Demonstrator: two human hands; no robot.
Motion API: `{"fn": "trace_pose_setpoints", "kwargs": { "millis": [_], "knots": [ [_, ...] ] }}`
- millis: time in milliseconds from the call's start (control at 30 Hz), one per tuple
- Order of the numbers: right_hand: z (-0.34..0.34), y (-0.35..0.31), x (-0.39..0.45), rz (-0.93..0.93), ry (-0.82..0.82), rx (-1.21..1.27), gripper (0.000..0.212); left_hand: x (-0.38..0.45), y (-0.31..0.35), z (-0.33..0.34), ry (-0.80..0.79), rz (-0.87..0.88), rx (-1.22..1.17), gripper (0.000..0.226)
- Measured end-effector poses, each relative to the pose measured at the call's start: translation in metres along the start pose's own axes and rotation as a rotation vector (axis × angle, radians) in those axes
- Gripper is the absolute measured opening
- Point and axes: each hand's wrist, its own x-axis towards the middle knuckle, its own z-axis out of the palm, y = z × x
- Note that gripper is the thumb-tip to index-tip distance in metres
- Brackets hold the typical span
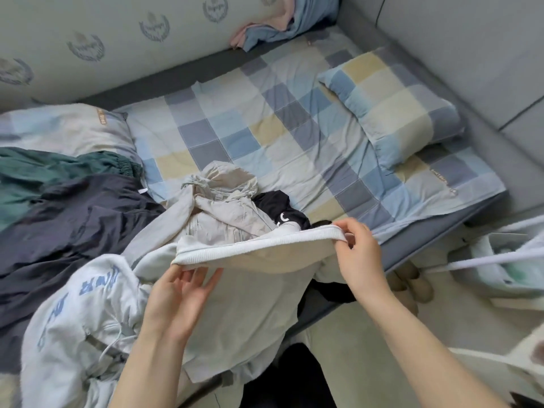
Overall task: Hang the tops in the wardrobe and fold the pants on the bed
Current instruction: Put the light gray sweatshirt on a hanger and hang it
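Bed (294, 119), near edge: clothes heap. White sweatshirt (250, 304) lifted over that edge, ribbed hem (259, 241) stretched between hands. Right hand (357, 254) pinches hem's right end. Left hand (179, 298) open, fingers straight beneath hem's left end. Risk: unheld left end slips off, garment sags onto heap.

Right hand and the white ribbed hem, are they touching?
Touching. The head view shows the right hand pinching the ribbed hem at its right end, fingers curled over the edge.
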Motion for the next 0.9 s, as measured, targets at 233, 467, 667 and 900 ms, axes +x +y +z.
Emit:
{"fn": "trace_pose_setpoints", "kwargs": {
  "millis": [233, 467, 667, 900],
  "knots": [
    [-0.037, -0.082, -0.075, 0.227, 0.174, 0.651, 0.031, -0.084, 0.047, 0.039, -0.276, -0.062, 0.152, 0.064],
    [-0.105, -0.137, -0.13, 0.157, 0.423, 0.968, 0.022, -0.151, 0.047, 0.11, -0.671, -0.075, 0.303, 0.022],
    [-0.186, -0.153, -0.195, 0.082, 0.641, 1.022, 0.025, -0.211, 0.019, 0.173, -1.092, -0.074, 0.613, 0.013],
    [-0.271, -0.129, -0.284, 0.035, 0.775, 1.293, 0.022, -0.276, -0.053, 0.205, -1.171, -0.032, 0.88, 0.024]
  ]
}}
